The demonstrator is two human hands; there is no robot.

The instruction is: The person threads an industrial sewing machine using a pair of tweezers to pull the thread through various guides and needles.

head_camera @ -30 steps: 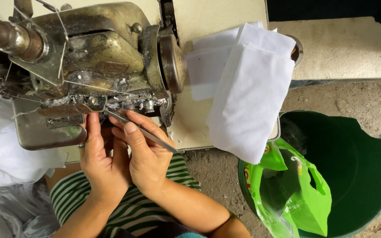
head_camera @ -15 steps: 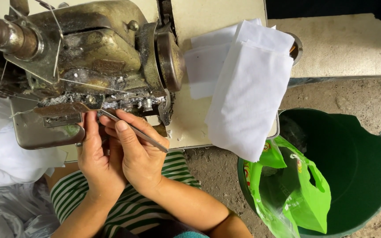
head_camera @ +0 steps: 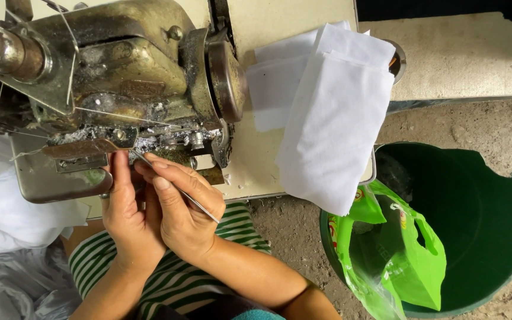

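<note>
Bare, gritty ground lies below a pale work table, and on that table stands an old, lint-crusted sewing machine of worn brassy metal. At its front, just under the thread path, the right hand pinches a pair of slim metal tweezers between thumb and forefinger, the fingers closed narrowly on the shaft and the tip pointing up-left into the machine's lower workings (whether the tip touches a thread cannot be made out). The left hand sits pressed against the right one, fingers reaching up so that the fingertips rest at the edge of the grey metal bed plate; it holds nothing that can be seen, and its fingers lie close together. Both forearms rise from a lap covered in green-and-white striped cloth. White fabric is heaped to the left of the machine. To the right, a stack of folded white cloth pieces drapes over the table's edge. Beyond that, on the ground, stands a dark green bucket with a bright green plastic bag hanging over its near rim.
</note>
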